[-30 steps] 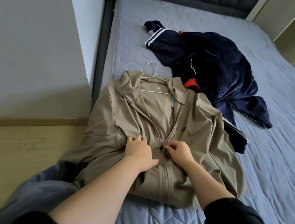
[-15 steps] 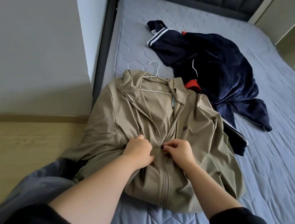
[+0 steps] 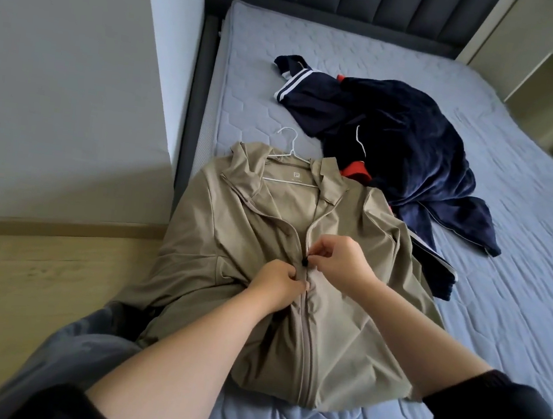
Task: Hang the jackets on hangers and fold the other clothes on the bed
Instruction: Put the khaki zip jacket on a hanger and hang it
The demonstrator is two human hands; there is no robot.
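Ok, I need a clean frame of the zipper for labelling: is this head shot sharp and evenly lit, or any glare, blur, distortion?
Head view: soft, even daylight, no glare; the zipper pull and the right hand pinching it are sharp. Head view: wide-angle distortion leans the wall edge and swells the near forearms; the navy clothes lose detail in shadow.

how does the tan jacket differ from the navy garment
The tan jacket lies spread flat; the navy garment is a crumpled heap. The tan jacket is plain; the navy garment has white stripes and red trim. The left hand and right hand grip the tan jacket at its zip; neither touches the navy garment. Both lie on the bed.
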